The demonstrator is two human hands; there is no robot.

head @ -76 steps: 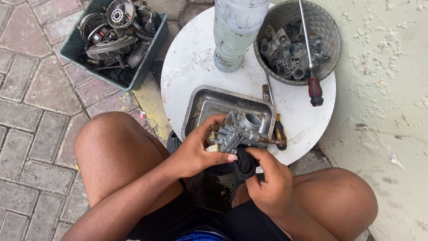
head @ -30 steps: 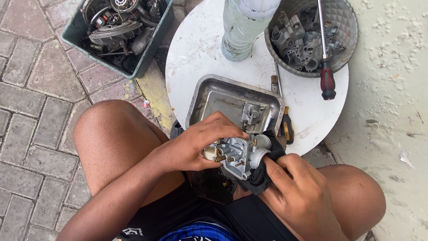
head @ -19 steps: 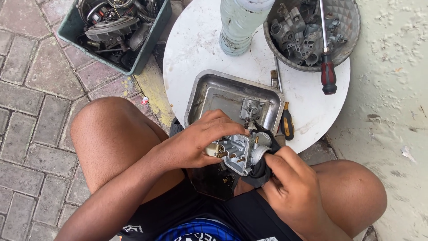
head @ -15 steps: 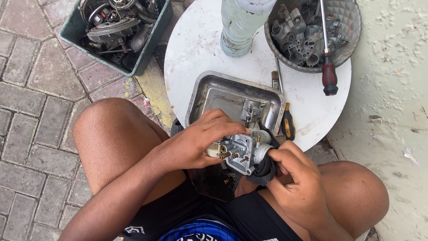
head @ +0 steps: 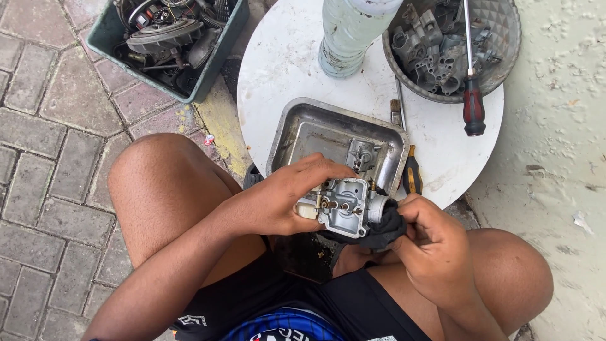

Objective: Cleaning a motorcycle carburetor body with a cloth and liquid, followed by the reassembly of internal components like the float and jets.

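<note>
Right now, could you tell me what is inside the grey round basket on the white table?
The grey round basket holds grey cast-metal engine parts, and a red-handled screwdriver leans over its rim. Whatever lies beneath those parts is covered.

Left hand (head: 287, 202) curled in a grip, right hand (head: 435, 252) pinching, forearms converging above bare knees

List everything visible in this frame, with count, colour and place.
carburetor body: one, silver-grey, held over the lap
cloth: one, black, bunched under the carburetor's right end
metal tray: one, steel, near edge of the table
round table: one, white
plastic bottle: one, clear, far side of table
basket of metal parts: one, grey, top right
red-handled screwdriver: one, leaning from the basket
yellow-and-black-handled tool: one, right of tray
bin of engine parts: one, green, on the paving
left hand: grips the carburetor
right hand: holds the cloth
</note>
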